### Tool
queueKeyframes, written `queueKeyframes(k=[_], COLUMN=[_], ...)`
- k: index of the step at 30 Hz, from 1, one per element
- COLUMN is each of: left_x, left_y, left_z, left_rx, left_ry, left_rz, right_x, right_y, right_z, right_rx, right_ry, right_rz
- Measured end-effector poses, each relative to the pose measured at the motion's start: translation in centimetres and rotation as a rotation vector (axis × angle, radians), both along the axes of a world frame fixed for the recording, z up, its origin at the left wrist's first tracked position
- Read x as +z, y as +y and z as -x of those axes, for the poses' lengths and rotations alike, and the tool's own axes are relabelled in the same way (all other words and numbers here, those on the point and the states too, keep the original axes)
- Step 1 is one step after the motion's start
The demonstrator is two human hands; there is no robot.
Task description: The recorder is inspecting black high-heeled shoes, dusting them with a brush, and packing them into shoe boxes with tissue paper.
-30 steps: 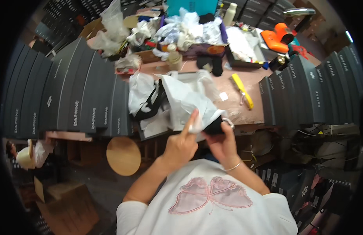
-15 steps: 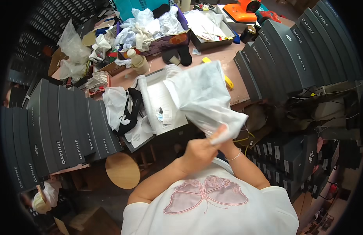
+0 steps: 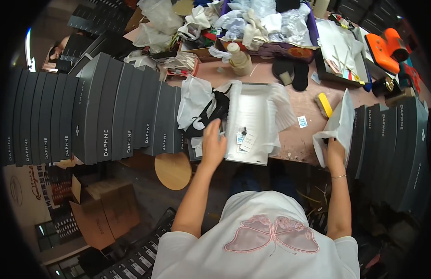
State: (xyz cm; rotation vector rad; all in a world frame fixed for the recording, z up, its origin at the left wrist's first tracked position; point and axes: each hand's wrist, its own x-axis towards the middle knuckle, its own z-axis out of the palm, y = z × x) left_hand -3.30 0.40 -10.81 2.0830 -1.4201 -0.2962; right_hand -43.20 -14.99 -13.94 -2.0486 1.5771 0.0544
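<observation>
My left hand [image 3: 213,145] is open, its fingers apart, beside a black strappy shoe [image 3: 218,108] that lies on white paper [image 3: 194,100]. I cannot tell whether the fingertips touch it. At the right, my right hand [image 3: 335,151] reaches into the mouth of a white pouch [image 3: 340,123]; the pouch hides its fingers and whatever they hold. Between my hands sits an open shoe box [image 3: 252,100], lined in white. Small tags [image 3: 245,139] lie in it, and a sheet of translucent wrapping [image 3: 283,107] hangs over its right side.
Stacked dark shoe boxes stand at left [image 3: 115,111] and right [image 3: 387,135]. Behind are a beige bottle [image 3: 239,60], black pads [image 3: 300,76], a yellow-handled brush [image 3: 324,104], a purple bin [image 3: 313,28] of crumpled wrapping and an orange tool [image 3: 383,53]. A round stool [image 3: 172,171] is below.
My hands have parted: the left has moved to the shoe, the right has carried the pouch to the right and slipped inside it. The whole view has shifted too.
</observation>
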Motion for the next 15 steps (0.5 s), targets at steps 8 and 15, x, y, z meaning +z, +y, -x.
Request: queueKeyframes(k=[8,15], left_x=[-6.3,1.5], left_y=[-3.5,-0.1], left_z=[-7.9,-7.6], left_rx=[0.094,-0.103], left_ry=[-0.177,-0.197], left_rz=[-0.383,-0.086], right_x=[11.7,12.9], right_y=[3.5,2.8], right_z=[-7.3,-19.2], right_rx=[0.41,0.375], right_ry=[-0.253,-0.873], right_rz=[-0.034,-0.072])
